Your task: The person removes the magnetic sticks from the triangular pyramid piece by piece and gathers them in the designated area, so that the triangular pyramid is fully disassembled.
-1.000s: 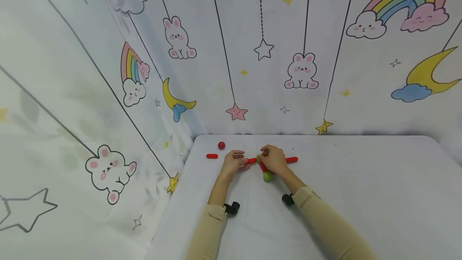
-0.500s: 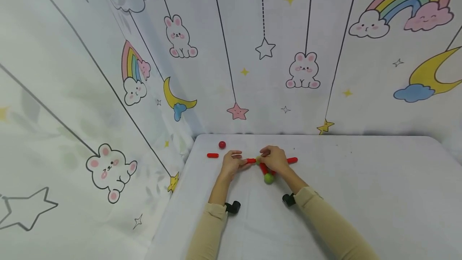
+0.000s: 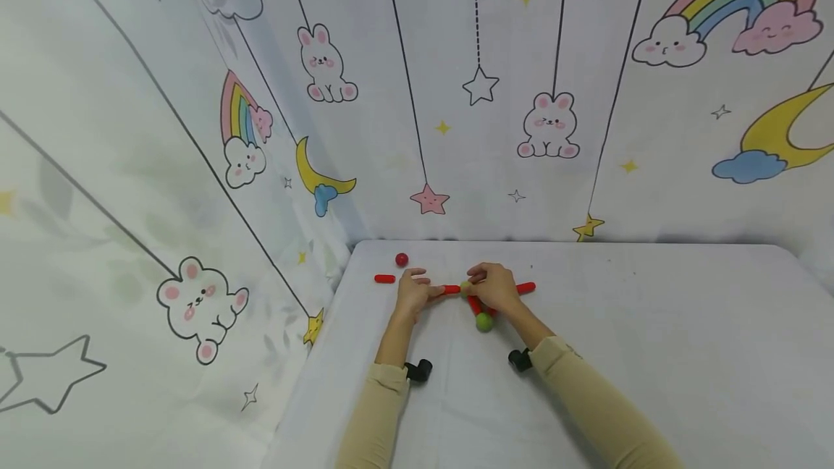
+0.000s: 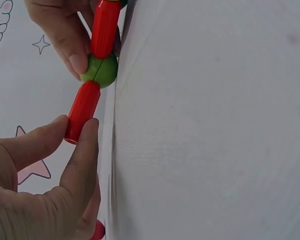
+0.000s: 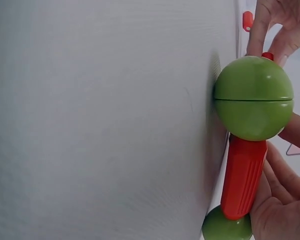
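Handling check: light, stiff, smooth-faced

We find the left hand [image 3: 413, 297] pinching a red rod [image 4: 83, 111], the right hand [image 3: 496, 288] grasping the green ball [image 4: 101, 71] that meets its end, between them at the white table [image 3: 651, 353]. We judge both sturdy, the ball slicker; the rod's faceted sides offer better hold. We see no container.

Table: one white table top [image 3: 651, 353] with rounded far corners and faint creases.
Far left part: one glossy red ball [image 3: 402, 260] lies there; near it, but not touching, one short red rod [image 3: 384, 279] lies on its side.
Middle: one green seamed ball [image 3: 484, 322], joined to one red ribbed rod [image 3: 475, 305], appears to rest on the surface.
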Tool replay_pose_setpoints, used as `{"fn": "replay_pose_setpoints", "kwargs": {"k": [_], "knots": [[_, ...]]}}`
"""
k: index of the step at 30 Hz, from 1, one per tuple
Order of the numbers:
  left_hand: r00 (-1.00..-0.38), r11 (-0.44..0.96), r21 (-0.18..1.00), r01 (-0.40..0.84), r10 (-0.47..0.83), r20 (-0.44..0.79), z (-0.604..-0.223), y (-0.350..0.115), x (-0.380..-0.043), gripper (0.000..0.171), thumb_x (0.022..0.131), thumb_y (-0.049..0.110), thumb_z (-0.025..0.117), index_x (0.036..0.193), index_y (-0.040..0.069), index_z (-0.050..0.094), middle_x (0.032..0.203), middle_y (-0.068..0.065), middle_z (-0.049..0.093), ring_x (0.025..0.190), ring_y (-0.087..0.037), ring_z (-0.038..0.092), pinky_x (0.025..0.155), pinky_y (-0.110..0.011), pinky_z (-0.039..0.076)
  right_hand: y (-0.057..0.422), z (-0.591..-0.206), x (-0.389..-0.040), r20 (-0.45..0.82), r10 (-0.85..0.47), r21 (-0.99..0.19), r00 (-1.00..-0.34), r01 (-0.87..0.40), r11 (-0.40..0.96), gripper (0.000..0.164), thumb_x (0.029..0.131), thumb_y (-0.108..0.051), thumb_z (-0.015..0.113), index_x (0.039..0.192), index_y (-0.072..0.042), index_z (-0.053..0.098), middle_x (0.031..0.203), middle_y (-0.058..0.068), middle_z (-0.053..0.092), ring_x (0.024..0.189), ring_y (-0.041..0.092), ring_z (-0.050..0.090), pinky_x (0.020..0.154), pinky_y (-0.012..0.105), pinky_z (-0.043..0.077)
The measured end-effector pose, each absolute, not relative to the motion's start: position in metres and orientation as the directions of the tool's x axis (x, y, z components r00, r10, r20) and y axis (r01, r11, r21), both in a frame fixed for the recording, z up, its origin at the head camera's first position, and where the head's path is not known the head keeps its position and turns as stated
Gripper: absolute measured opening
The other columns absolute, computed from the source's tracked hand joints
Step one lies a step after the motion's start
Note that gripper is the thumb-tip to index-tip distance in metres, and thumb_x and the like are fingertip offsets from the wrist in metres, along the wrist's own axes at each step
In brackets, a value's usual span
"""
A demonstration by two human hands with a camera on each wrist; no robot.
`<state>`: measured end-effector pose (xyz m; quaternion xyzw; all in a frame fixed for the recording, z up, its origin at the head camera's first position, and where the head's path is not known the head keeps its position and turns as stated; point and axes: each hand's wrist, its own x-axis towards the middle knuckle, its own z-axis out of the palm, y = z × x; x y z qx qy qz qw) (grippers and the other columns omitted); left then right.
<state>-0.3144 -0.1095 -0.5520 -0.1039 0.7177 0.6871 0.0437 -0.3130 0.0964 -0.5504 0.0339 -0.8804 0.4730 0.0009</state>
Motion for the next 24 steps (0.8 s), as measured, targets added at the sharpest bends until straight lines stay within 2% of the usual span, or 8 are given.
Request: {"fn": "replay_pose_setpoints", "kwargs": {"k": [5,14,24], "knots": [[-0.976,0.107,0.976,-0.187,-0.131,-0.173,-0.5524,-0.1100,-0.3152,0.078,0.079,-0.005,0.087,0.146,0.000,0.048,0.129,-0.025,0.061,0.102,-0.029,0.064,0.087,-0.034,0.056,0.0957,-0.5508,-0.3127,0.043,-0.054,-0.831,-0.998,-0.066,0.552,0.039,0.085,-0.016,0.088,0.119,-0.004,0.074,0.103,0.006,0.078,0.097,0.025,0.071,0.085,0.042,0.057],[-0.974,0.101,0.977,-0.186,-0.148,-0.170,-0.5518,-0.1102,-0.3159,0.081,0.077,-0.010,0.086,0.147,0.000,0.046,0.124,-0.025,0.061,0.100,-0.030,0.061,0.081,-0.030,0.059,0.0948,-0.5501,-0.3112,0.041,-0.055,-0.834,-0.998,-0.065,0.548,0.037,0.083,-0.016,0.089,0.116,-0.004,0.076,0.103,0.006,0.078,0.097,0.025,0.071,0.086,0.042,0.057],[-0.968,0.109,0.972,-0.210,-0.163,-0.191,-0.5510,-0.1105,-0.3151,0.078,0.080,-0.008,0.085,0.147,0.006,0.048,0.128,-0.020,0.060,0.111,-0.034,0.061,0.089,-0.037,0.058,0.0945,-0.5485,-0.3103,0.019,-0.067,-0.845,-0.998,-0.052,0.532,0.037,0.084,-0.015,0.088,0.117,-0.005,0.076,0.103,0.004,0.078,0.097,0.023,0.070,0.087,0.042,0.057]]}}
